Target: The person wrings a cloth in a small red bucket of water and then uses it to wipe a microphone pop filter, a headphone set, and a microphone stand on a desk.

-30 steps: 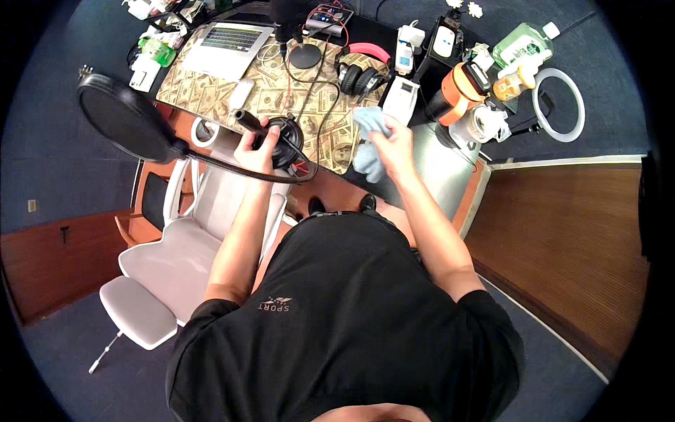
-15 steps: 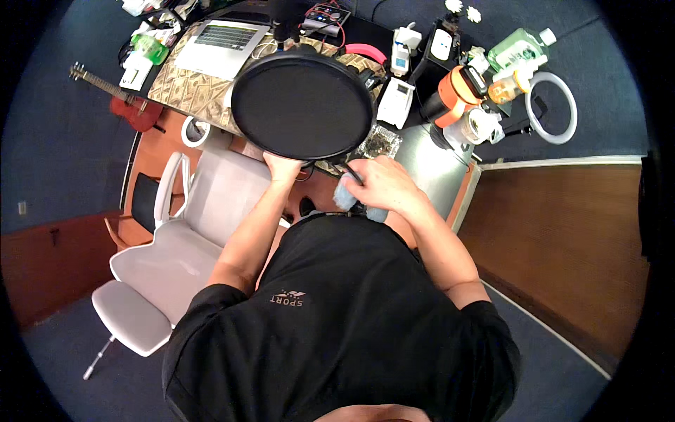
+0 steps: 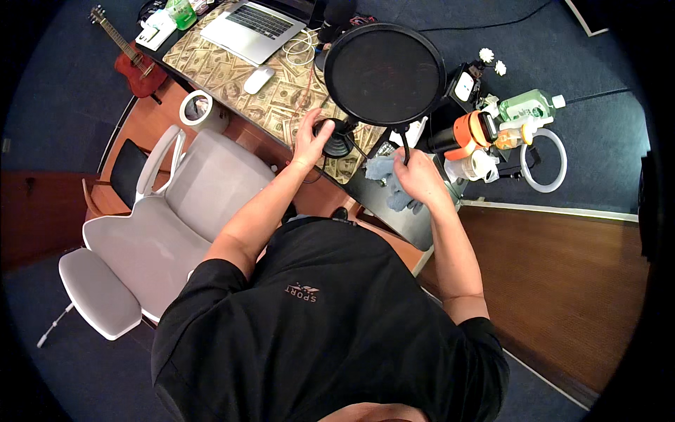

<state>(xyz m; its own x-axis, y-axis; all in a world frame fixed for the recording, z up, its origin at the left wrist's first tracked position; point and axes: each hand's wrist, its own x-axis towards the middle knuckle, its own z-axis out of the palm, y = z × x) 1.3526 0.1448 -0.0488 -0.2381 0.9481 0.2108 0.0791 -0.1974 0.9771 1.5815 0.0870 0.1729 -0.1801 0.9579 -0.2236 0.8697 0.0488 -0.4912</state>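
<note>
A round black pop filter [image 3: 385, 74] is held up over the desk, its thin stem running down to my right hand [image 3: 420, 177]. That hand is closed around the stem and also holds a light blue cloth [image 3: 394, 184], which hangs to its left and below. My left hand [image 3: 308, 143] grips a black, round, ribbed piece [image 3: 339, 143] below the left of the disc; what it is exactly I cannot make out. The disc hides part of the desk behind it.
On the patterned desk mat [image 3: 225, 77] lie a laptop [image 3: 256, 32] and a white mouse [image 3: 259, 80]. To the right stand an orange-black container [image 3: 460, 136], a green bottle [image 3: 527, 107] and a white ring [image 3: 564, 165]. A grey chair [image 3: 204, 176] is at left.
The pop filter appears farther right, partly because the view has turned. My left hand, earlier at the disc's lower edge, now shows on the black ribbed piece. The right hand keeps stem and cloth.
</note>
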